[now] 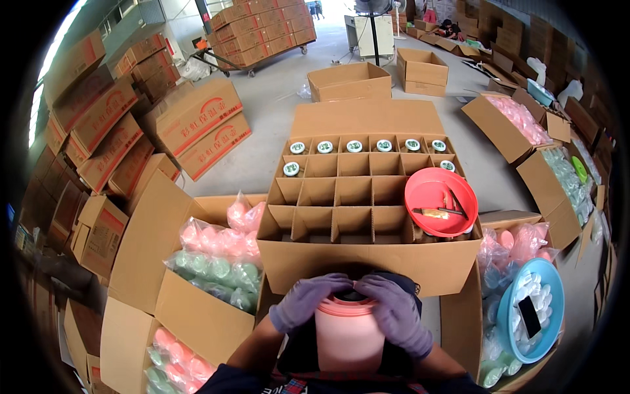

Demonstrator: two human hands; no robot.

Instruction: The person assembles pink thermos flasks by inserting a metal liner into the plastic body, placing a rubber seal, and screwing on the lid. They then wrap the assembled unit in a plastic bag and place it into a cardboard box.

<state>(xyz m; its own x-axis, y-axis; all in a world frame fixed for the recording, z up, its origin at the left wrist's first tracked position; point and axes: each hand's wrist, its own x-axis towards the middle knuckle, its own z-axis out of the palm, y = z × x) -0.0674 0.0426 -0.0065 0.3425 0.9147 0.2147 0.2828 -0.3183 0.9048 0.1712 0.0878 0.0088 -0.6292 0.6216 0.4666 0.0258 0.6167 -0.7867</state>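
In front of my body stands a pink cylindrical container (349,338), upright, with a raised pink ring at its top and something dark in its mouth. My left hand (310,302), in a greyish-purple glove, is curled over the left of the rim. From the other side my right hand (399,315), gloved alike, lies on the rim and upper wall, fingers bent inward. Both sets of fingertips meet near the mouth and partly hide it. Just beyond is a divided carton (367,259); white-and-green round tops (354,146) show in its far cells.
A red basin (425,187) with small tools rests on the carton's right corner. At right, a blue basin (505,315) holds white caps and a phone (529,317). Bagged pink parts (213,238) and green parts (216,269) fill boxes at left. Stacked cartons (203,125) stand farther left.
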